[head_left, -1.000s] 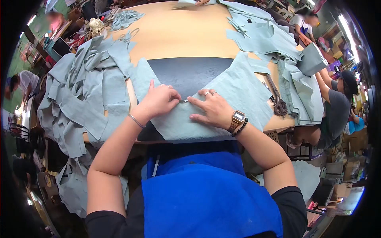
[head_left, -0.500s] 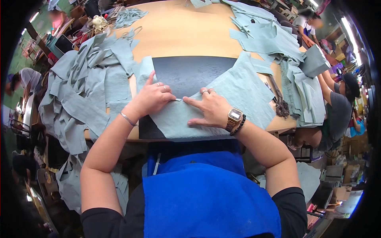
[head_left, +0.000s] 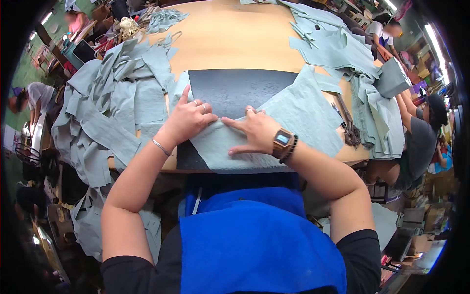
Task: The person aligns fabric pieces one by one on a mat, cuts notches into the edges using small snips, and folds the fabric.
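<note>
A pale grey-green fabric piece (head_left: 293, 112) lies across a dark board (head_left: 230, 88) at the table's near side, its upper edge dipping to a low point between my hands. At that dip, my left hand (head_left: 190, 117) has its fingers curled in on the fabric's edge, thumb sticking up. My right hand (head_left: 257, 131) rests on the cloth with index finger and thumb spread apart, the index tip close to the left fingertips. Exactly how the left fingertips grip the edge is hidden.
Heaped fabric pieces (head_left: 105, 98) cover the table's left side. More cut pieces (head_left: 338, 51) and a hanging stack (head_left: 379, 112) are on the right, beside scissors (head_left: 348, 117). A co-worker (head_left: 426, 132) sits at the right edge.
The view has shifted slightly. A small pale bit of cloth edge that showed between my fingertips is no longer distinct. Both hands stay at nearly the same place on the fabric.
</note>
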